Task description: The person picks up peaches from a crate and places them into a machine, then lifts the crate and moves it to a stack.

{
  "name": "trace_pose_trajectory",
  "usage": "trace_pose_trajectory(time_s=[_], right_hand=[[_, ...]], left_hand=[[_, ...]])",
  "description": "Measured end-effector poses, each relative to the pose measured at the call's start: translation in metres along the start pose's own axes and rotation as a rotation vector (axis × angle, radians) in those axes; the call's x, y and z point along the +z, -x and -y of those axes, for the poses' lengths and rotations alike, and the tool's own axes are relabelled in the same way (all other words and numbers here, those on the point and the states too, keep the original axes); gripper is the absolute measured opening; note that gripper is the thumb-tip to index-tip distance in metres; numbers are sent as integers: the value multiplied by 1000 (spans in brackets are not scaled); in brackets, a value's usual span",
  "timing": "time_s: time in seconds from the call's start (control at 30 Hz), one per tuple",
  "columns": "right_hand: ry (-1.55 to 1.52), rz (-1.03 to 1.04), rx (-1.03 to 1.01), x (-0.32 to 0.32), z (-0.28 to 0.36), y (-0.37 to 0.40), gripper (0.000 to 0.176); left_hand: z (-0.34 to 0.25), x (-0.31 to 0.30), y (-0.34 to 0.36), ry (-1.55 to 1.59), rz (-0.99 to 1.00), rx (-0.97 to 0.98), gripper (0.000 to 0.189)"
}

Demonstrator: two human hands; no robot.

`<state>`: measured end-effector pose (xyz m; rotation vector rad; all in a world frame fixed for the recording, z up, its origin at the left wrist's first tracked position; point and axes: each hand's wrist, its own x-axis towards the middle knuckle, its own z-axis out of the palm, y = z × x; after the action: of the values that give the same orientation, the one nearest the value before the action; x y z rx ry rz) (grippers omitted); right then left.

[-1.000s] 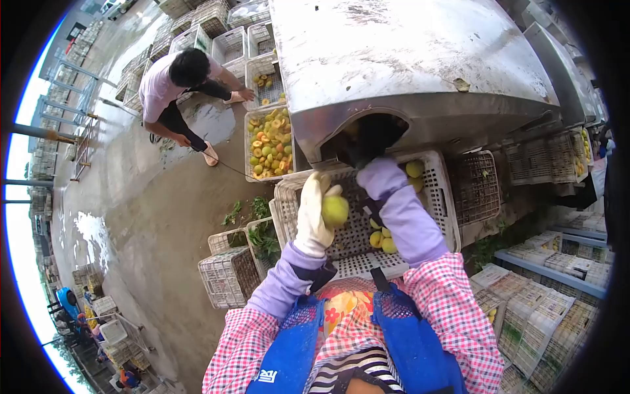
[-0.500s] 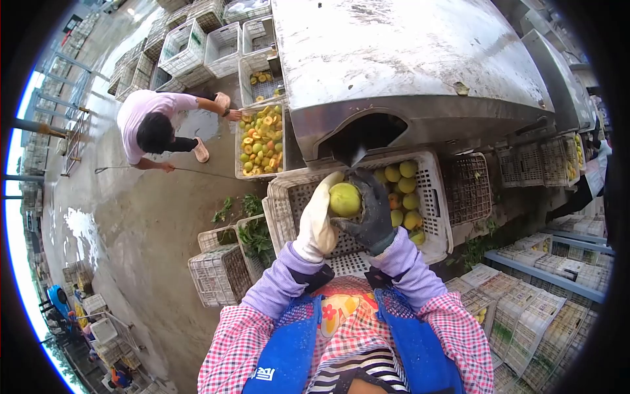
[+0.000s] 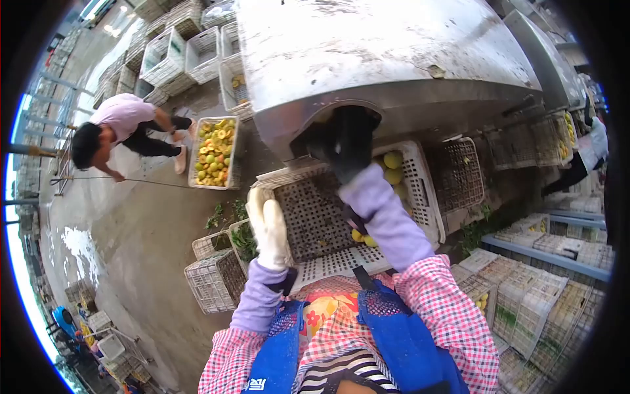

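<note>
My left hand [image 3: 268, 230], in a white glove, is at the left rim of a perforated crate [image 3: 308, 268], fingers stretched out and nothing visible in them. My right hand [image 3: 351, 146], in a dark glove, reaches up to the dark opening of a metal machine [image 3: 387, 52]; its fingers are lost in the shadow. The crate's left and middle parts show a bare perforated floor. Green-yellow fruits [image 3: 393, 168] lie along its right side, partly behind my right forearm.
At the left, a bent-over person [image 3: 121, 118] holds a long thin rod by a crate of cut fruit [image 3: 214, 154]. Smaller crates [image 3: 213, 282] with leaves stand at my left. Another dark crate [image 3: 455, 177] adjoins on the right; stacked crates [image 3: 518, 295] stand at lower right.
The fruit between my hands is no longer visible. My right hand has moved up to the machine opening, my left hand left to the crate rim. The person and the cut-fruit crate have shifted left.
</note>
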<state>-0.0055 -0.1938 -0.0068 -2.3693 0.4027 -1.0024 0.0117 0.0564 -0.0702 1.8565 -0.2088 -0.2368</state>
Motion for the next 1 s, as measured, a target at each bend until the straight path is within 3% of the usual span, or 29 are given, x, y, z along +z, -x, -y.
trace_pose_trajectory(time_s=[0.03,0.07,0.1,0.17,0.23,0.27,0.37,0.43,0.47,0.5,0.57,0.67,0.7,0.73,0.8,0.83,0.87,0.9,0.93,0.97,1.0], right_hand=[[1,-22,-45,-11,3,1,69],[-89,-41,151,-25,-9,17,70],[-182,-64,346,-50,-40,49,71],[171,-115,424,-101,-105,100,70],[568,-76,517,-149,-163,143,69],[657,-41,575,-162,-182,157,68],[744,11,654,-160,-210,179,67],[721,31,670,-135,-208,182,65],[721,10,676,-120,-207,181,65],[737,-5,675,-107,-210,178,64],[734,-6,682,-88,-214,173,63],[725,2,671,-92,-218,174,62],[753,3,639,-103,-219,177,61],[769,8,613,-108,-223,177,61],[831,3,494,-126,-227,181,59],[857,-9,408,-135,-227,181,59],[853,-8,324,-141,-227,181,58],[748,29,254,-146,-221,179,58],[536,143,215,-147,-212,179,56],[424,318,247,-141,-209,175,55],[309,490,295,-136,-206,171,55]], left_hand=[[-21,-10,11,-114,-134,-6,54],[19,-21,21,-502,-319,167,57],[37,-35,31,-628,-329,125,61],[70,-60,47,-91,112,-360,59],[21,-34,63,-117,-4,-425,52],[109,-32,72,-175,-130,-237,43],[133,-47,72,83,-140,-342,37],[141,-85,78,62,-158,-367,39],[110,-93,75,161,-233,-454,41],[113,-104,72,477,-154,-416,45],[118,-99,53,440,-72,-395,51],[111,-41,53,228,-93,-326,55],[115,-30,66,375,-113,-371,54],[89,-19,66,178,-58,-412,55],[60,-9,74,61,-84,-261,55],[64,-19,72,-433,-100,-87,56],[59,-19,69,-618,-197,20,56],[34,-2,70,-442,-283,76,50],[32,-1,61,-576,-218,255,45],[33,17,58,-389,-152,274,40],[11,34,60,-451,21,102,39]])
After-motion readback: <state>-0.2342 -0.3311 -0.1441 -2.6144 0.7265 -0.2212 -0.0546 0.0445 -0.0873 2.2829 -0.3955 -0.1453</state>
